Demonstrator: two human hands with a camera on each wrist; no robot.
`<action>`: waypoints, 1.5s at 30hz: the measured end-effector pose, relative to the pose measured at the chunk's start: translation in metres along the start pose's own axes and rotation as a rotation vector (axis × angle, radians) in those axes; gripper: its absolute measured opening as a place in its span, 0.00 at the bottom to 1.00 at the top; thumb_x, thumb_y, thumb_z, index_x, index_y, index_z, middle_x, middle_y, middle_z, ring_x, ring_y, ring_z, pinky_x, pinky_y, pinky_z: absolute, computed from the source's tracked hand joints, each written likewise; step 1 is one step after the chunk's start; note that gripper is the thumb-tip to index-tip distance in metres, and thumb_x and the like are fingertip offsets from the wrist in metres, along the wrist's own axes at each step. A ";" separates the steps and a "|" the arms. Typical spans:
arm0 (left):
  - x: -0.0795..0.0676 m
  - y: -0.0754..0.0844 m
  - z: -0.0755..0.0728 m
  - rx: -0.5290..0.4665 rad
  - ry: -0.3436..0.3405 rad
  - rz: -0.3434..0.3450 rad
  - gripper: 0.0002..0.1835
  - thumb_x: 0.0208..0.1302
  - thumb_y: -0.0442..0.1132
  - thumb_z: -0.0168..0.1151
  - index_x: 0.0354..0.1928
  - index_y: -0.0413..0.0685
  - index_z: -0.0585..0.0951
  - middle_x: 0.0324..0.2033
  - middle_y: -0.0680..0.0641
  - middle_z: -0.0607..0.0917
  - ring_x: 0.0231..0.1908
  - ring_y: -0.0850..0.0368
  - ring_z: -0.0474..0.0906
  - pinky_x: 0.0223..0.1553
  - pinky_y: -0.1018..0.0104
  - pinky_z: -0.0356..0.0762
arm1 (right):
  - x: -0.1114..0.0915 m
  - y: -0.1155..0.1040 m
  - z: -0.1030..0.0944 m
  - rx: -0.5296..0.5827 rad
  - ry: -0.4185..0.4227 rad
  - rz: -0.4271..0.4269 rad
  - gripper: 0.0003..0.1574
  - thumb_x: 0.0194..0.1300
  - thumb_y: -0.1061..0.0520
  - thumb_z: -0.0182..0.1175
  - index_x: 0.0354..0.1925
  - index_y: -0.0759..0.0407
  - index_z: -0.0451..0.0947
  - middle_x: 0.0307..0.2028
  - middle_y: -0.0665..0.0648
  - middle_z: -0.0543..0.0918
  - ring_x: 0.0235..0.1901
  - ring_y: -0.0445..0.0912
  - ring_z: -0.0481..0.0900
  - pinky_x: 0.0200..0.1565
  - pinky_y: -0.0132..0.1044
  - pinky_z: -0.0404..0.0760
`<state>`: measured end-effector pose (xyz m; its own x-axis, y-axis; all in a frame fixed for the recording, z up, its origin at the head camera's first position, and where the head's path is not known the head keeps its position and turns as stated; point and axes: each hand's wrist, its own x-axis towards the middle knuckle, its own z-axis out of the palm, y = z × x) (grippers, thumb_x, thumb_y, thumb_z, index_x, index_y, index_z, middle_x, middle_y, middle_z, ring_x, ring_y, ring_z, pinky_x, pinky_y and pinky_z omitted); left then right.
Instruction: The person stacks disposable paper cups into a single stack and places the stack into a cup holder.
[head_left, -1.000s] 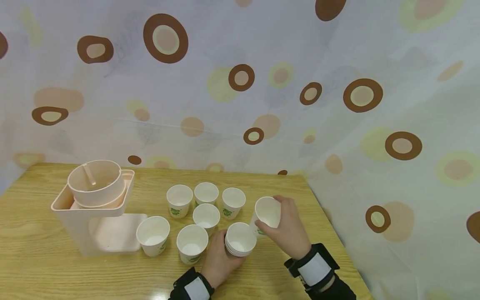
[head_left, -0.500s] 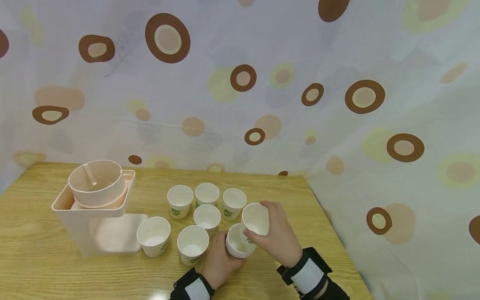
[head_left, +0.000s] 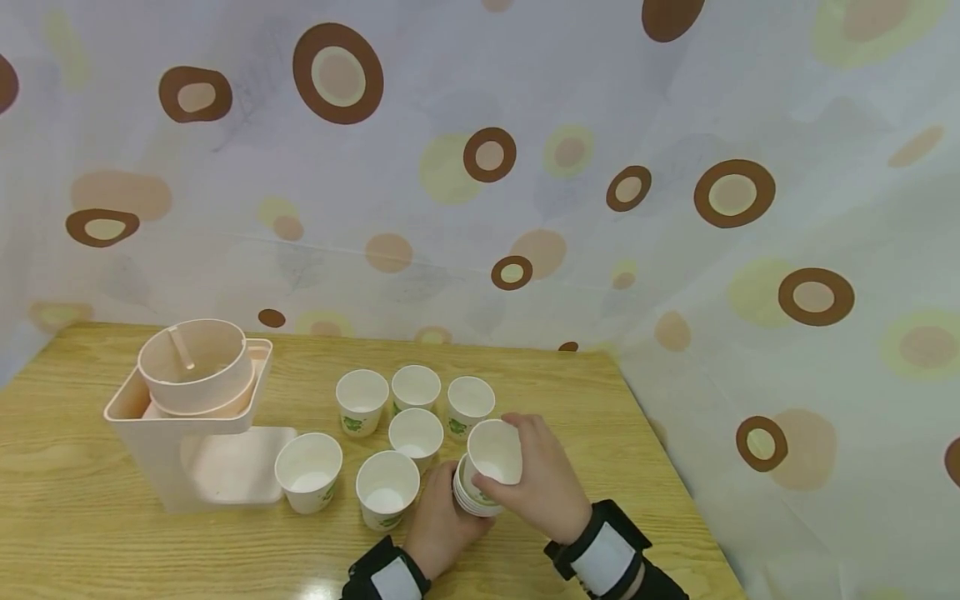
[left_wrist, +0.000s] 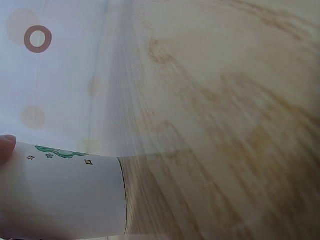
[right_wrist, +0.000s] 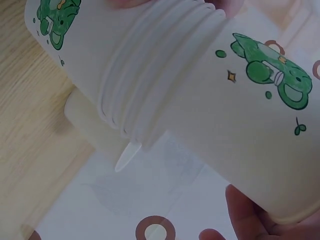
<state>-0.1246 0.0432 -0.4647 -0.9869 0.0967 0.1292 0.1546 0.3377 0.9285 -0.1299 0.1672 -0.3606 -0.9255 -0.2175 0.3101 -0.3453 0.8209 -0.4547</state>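
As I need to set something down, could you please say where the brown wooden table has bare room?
The table is bare on the near side of the pale peach plastic container, and between the right hand and the table's right edge. The middle is crowded with white paper cups beside the left hand.

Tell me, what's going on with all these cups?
A person's left grip holds a stack of paper cups, while the right grip holds another cup, its base at the stack's mouth. Six other cups stand upright on the wooden table; a pale container bearing a round tub sits to the left.
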 end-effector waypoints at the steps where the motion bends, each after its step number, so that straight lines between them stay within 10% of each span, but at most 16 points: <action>1: 0.000 0.000 0.000 0.001 0.003 0.004 0.37 0.35 0.36 0.73 0.51 0.31 0.70 0.46 0.35 0.78 0.48 0.43 0.74 0.52 0.42 0.74 | 0.000 0.000 0.000 -0.002 -0.008 0.005 0.43 0.40 0.47 0.72 0.51 0.69 0.70 0.42 0.63 0.77 0.40 0.53 0.75 0.41 0.49 0.78; 45: -0.002 0.003 -0.001 0.045 -0.008 -0.016 0.36 0.38 0.40 0.73 0.51 0.32 0.70 0.47 0.34 0.78 0.49 0.42 0.75 0.53 0.42 0.75 | -0.007 0.025 0.014 0.044 -0.249 -0.080 0.46 0.44 0.48 0.70 0.58 0.69 0.69 0.52 0.66 0.77 0.48 0.57 0.75 0.47 0.59 0.74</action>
<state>-0.1224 0.0429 -0.4622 -0.9888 0.0982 0.1120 0.1414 0.3812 0.9136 -0.1345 0.1818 -0.3857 -0.9028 -0.4085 0.1341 -0.4204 0.7735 -0.4743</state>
